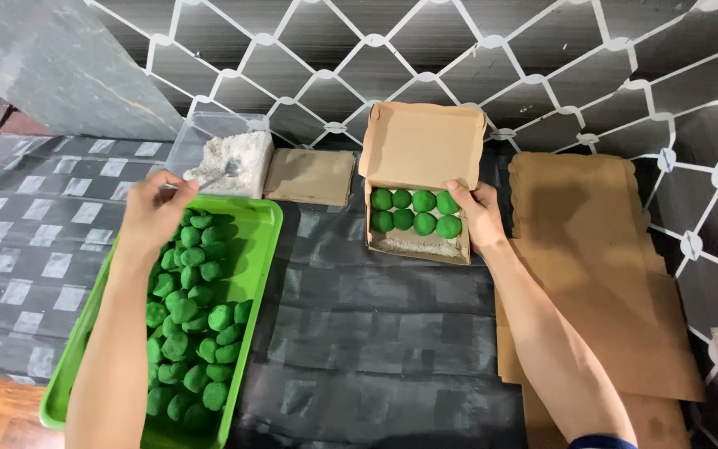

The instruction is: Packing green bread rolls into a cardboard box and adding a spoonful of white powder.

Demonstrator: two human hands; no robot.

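My left hand (153,213) grips a metal spoon (224,171) whose bowl rests in the white powder of a clear plastic container (209,126). Under that hand lies a green tray (261,237) filled with several green balls (193,320). My right hand (479,214) holds the right side of an open cardboard box (420,143). Inside the box sit several green balls (415,210) in two rows on a bed of white powder, with a bare strip of powder along the near side.
A flat folded cardboard piece (310,176) lies between the container and the box. A stack of flat cardboard sheets (600,274) lies at the right. A dark checkered cloth (359,324) covers the table; a lattice-patterned wall stands behind.
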